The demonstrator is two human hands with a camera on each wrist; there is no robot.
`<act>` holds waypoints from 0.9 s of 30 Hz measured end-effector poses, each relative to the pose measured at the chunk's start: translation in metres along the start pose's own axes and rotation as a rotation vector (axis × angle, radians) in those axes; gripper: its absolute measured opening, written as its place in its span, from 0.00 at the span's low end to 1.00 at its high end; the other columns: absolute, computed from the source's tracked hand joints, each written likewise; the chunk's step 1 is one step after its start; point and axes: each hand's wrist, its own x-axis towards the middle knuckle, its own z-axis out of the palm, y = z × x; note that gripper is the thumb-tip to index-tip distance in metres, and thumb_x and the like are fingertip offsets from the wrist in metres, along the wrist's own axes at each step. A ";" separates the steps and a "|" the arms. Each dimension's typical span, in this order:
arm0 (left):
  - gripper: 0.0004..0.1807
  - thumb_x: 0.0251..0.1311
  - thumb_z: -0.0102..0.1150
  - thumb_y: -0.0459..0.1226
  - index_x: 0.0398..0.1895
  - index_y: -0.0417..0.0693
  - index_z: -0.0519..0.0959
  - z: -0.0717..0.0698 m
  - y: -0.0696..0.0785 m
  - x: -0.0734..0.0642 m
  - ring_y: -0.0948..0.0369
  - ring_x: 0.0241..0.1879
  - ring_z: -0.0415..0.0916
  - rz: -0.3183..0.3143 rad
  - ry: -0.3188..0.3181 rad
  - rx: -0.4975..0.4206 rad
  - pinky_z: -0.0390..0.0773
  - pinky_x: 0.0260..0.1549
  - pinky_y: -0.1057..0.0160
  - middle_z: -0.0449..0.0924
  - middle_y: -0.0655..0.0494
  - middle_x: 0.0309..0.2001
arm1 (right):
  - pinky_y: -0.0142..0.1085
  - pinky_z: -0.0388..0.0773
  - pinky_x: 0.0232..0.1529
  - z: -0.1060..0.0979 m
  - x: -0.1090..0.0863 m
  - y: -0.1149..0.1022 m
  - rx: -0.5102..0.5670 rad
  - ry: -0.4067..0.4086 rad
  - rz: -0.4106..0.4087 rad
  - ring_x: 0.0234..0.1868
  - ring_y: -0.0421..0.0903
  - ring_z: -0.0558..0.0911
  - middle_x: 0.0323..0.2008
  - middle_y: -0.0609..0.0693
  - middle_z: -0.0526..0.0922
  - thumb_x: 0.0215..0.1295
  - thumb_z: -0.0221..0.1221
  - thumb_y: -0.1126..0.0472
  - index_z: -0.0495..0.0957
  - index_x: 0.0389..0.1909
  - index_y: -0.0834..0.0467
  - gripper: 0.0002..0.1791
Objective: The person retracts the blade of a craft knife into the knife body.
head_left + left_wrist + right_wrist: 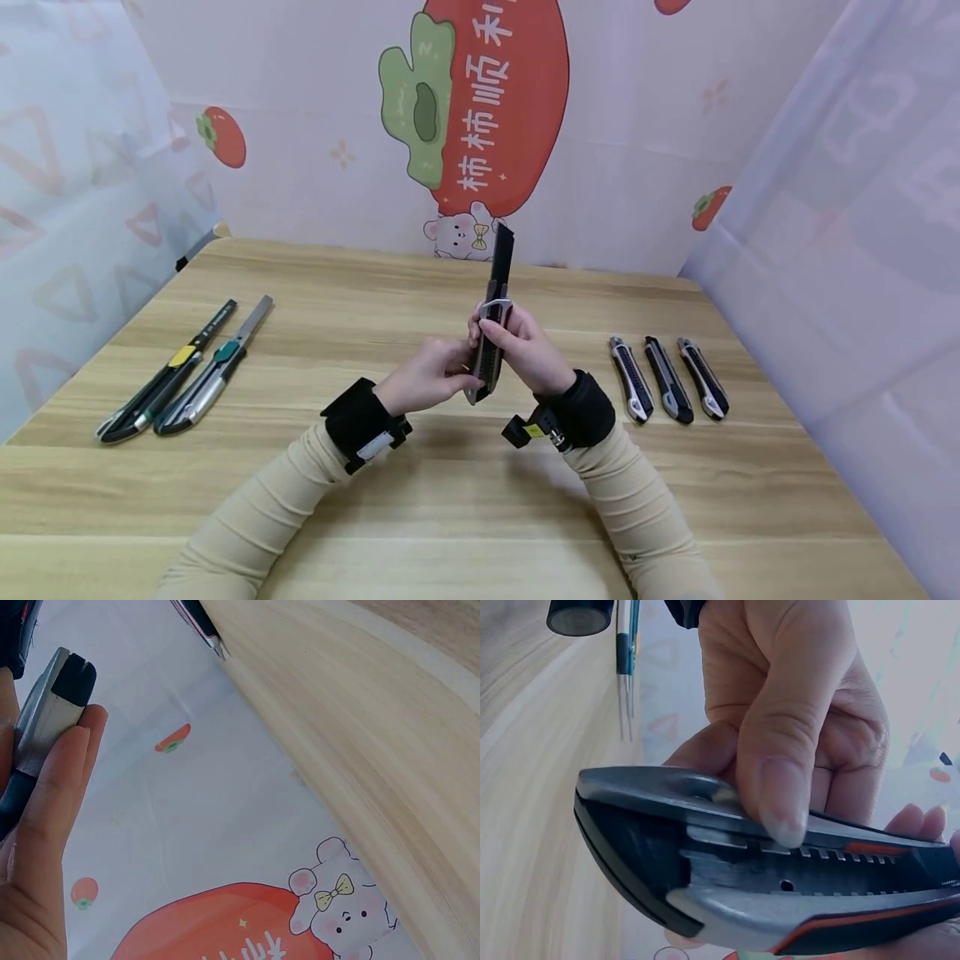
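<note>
Both hands hold one utility knife [490, 365] upright over the middle of the table, its long black blade [502, 252] extended upward. My left hand [431, 375] grips the lower end of the handle, thumb in front and fingers behind. Higher up, the right hand [531, 350] wraps the handle, with its thumb near the silver collar. The right wrist view shows the utility knife [735, 911] close up, with its toothed slide track, silver edges and orange trim; a thumb [780, 787] presses by the track. In the left wrist view, fingers [56, 791] lie behind the knife's silver and black end [52, 724].
At left on the wooden table [420, 517] lie a yellow-slider utility knife [168, 375] and a green-slider one [213, 371], blades extended. Three shorter utility knives lie at right: one [632, 379], a second [668, 379] and a third [703, 377]. Printed sheets [300, 167] stand behind and beside the table.
</note>
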 end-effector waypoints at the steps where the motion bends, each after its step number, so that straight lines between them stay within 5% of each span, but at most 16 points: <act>1: 0.17 0.54 0.58 0.19 0.49 0.18 0.75 0.000 0.000 0.000 0.41 0.48 0.83 0.001 -0.002 -0.007 0.87 0.46 0.45 0.84 0.23 0.47 | 0.23 0.75 0.43 0.000 0.000 0.000 -0.008 -0.001 -0.002 0.36 0.36 0.75 0.30 0.36 0.77 0.73 0.45 0.69 0.67 0.42 0.55 0.06; 6: 0.19 0.55 0.58 0.19 0.52 0.18 0.74 -0.002 0.000 -0.001 0.40 0.49 0.82 0.011 -0.005 0.001 0.86 0.47 0.45 0.82 0.22 0.49 | 0.23 0.75 0.43 0.002 -0.003 -0.003 -0.049 0.001 -0.016 0.38 0.34 0.77 0.32 0.34 0.79 0.67 0.44 0.77 0.68 0.44 0.58 0.13; 9: 0.17 0.55 0.58 0.19 0.49 0.18 0.75 -0.004 0.002 -0.002 0.40 0.48 0.83 0.026 0.010 0.027 0.87 0.46 0.45 0.83 0.22 0.48 | 0.22 0.75 0.47 0.002 -0.002 -0.004 -0.064 0.009 -0.007 0.42 0.32 0.78 0.36 0.35 0.80 0.69 0.45 0.74 0.68 0.51 0.68 0.12; 13: 0.17 0.56 0.57 0.19 0.50 0.18 0.75 -0.009 0.008 -0.003 0.40 0.49 0.83 0.041 0.040 0.020 0.86 0.47 0.43 0.83 0.22 0.49 | 0.28 0.77 0.50 -0.001 0.000 -0.005 -0.145 0.002 0.068 0.46 0.32 0.79 0.48 0.50 0.81 0.74 0.48 0.55 0.63 0.62 0.76 0.28; 17: 0.20 0.56 0.58 0.20 0.53 0.18 0.74 -0.010 0.011 -0.004 0.40 0.50 0.82 0.039 0.062 0.012 0.86 0.47 0.43 0.81 0.22 0.52 | 0.35 0.77 0.51 -0.003 0.001 -0.002 -0.206 -0.029 0.145 0.47 0.35 0.78 0.59 0.73 0.72 0.68 0.47 0.36 0.64 0.62 0.75 0.44; 27: 0.23 0.53 0.59 0.18 0.55 0.16 0.73 -0.009 0.007 -0.003 0.38 0.48 0.82 0.055 0.086 0.001 0.86 0.46 0.43 0.73 0.19 0.59 | 0.29 0.74 0.53 0.002 -0.003 -0.003 -0.198 -0.085 0.099 0.49 0.34 0.76 0.63 0.80 0.67 0.76 0.45 0.52 0.60 0.57 0.77 0.29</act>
